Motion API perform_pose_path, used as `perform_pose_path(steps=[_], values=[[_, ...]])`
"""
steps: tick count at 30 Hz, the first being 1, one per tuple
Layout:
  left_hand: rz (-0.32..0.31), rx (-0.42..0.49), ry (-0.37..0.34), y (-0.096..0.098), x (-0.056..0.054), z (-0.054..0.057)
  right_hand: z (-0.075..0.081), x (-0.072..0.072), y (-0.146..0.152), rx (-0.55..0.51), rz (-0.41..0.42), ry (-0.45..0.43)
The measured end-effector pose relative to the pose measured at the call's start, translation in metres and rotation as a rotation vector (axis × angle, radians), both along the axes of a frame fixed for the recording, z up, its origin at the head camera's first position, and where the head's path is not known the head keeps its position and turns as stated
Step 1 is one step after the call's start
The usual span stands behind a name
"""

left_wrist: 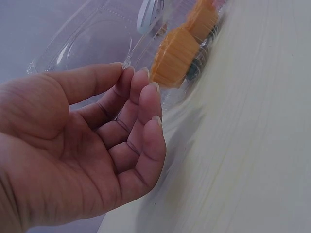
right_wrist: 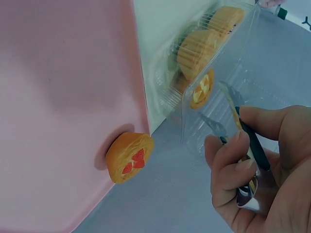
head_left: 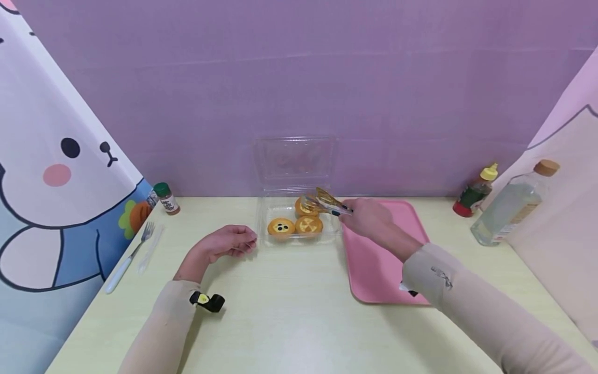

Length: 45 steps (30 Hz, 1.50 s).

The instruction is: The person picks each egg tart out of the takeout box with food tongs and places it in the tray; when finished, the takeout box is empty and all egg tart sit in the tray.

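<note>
At far left, a fork (head_left: 131, 258) is lying near a green-capped jar (head_left: 166, 199); the left hand (head_left: 229, 241) is pinching the edge of a clear container (head_left: 280, 206), thumb and forefinger meeting; three tarts (head_left: 281, 227) are sitting inside; metal tongs (head_left: 335, 209), arms apart, are reaching over the rear one, contact unclear; the right hand (head_left: 369, 215) is gripping them with curled fingers; a red-topped tart (right_wrist: 126, 158) is resting on the pink tray (head_left: 388, 275); a sauce bottle (head_left: 475, 192) and clear bottle (head_left: 513, 205) are standing rightmost.
</note>
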State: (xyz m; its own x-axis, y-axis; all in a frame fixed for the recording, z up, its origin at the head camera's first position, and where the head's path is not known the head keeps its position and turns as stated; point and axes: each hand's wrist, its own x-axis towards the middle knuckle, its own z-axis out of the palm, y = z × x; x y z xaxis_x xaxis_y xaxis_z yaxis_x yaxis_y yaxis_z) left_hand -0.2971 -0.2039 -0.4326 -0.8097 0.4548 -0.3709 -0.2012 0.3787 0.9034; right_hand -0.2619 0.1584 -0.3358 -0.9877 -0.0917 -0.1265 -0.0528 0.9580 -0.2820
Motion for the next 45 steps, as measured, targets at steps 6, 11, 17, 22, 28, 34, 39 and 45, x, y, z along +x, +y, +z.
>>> perform_pose_path(steps=[6, 11, 17, 22, 28, 34, 39, 45], values=[[0.005, 0.003, -0.001, -0.001, 0.0, 0.001, -0.001, -0.003, -0.004, 0.015, -0.017, -0.021], [0.002, 0.006, -0.001, -0.002, 0.0, -0.001, -0.002, -0.005, -0.007, 0.019, -0.026, -0.056], [0.001, 0.006, 0.004, -0.001, 0.001, 0.0, -0.006, -0.009, -0.006, 0.005, -0.029, -0.111], [-0.004, 0.009, 0.004, -0.001, 0.0, 0.0, -0.008, -0.015, -0.002, -0.034, -0.034, -0.183], [-0.003, 0.011, 0.001, 0.0, 0.0, 0.0, -0.013, -0.018, 0.005, -0.141, -0.024, -0.179], [-0.014, 0.008, 0.002, 0.0, -0.001, 0.0, -0.017, -0.018, 0.01, -0.253, -0.054, -0.203], [-0.022, 0.01, 0.005, 0.0, -0.001, -0.001, -0.02, -0.019, 0.014, -0.313, -0.045, -0.202], [-0.016, 0.01, 0.002, 0.0, -0.002, -0.001, -0.021, -0.02, 0.013, -0.313, -0.049, -0.206]])
